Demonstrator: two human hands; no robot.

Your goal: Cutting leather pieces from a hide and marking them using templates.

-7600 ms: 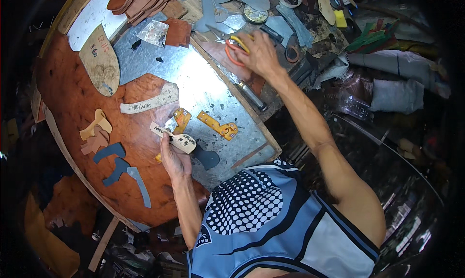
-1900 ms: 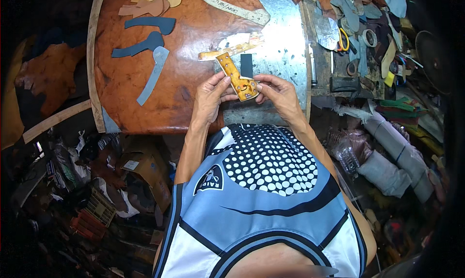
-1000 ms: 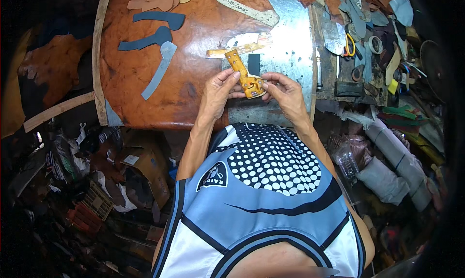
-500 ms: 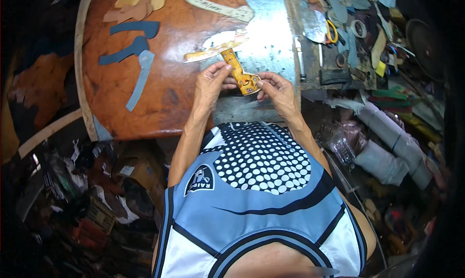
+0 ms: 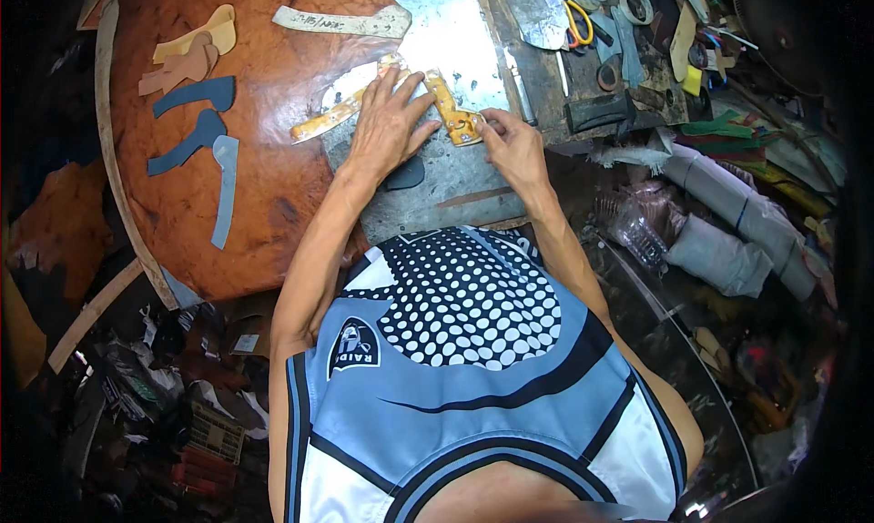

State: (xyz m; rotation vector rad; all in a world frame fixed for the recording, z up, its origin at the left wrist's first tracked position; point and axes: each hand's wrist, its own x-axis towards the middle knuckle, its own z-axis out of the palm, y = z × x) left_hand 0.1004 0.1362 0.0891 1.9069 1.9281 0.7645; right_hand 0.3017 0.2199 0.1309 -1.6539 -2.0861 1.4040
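My left hand (image 5: 390, 122) lies flat, fingers spread, pressing a yellow-tan leather strip (image 5: 330, 122) onto the metal sheet (image 5: 455, 40) of the round workbench. My right hand (image 5: 512, 146) pinches the near end of a second yellow leather strip (image 5: 448, 113) that runs away from me beside the left hand's fingers. A dark grey cut piece (image 5: 406, 173) lies just under my left wrist.
Blue-grey cut pieces (image 5: 196, 127), tan pieces (image 5: 187, 54) and a long pale strip (image 5: 341, 20) lie on the brown leather-covered table (image 5: 264, 186). Yellow-handled scissors (image 5: 577, 22), tape rolls and tools crowd the far right. Rolled fabric (image 5: 728, 223) and scrap piles surround the bench.
My left hand has let go of the strip it held with the right and now lies flat on the bench. The strips lie down on the metal sheet; the view shifted left.
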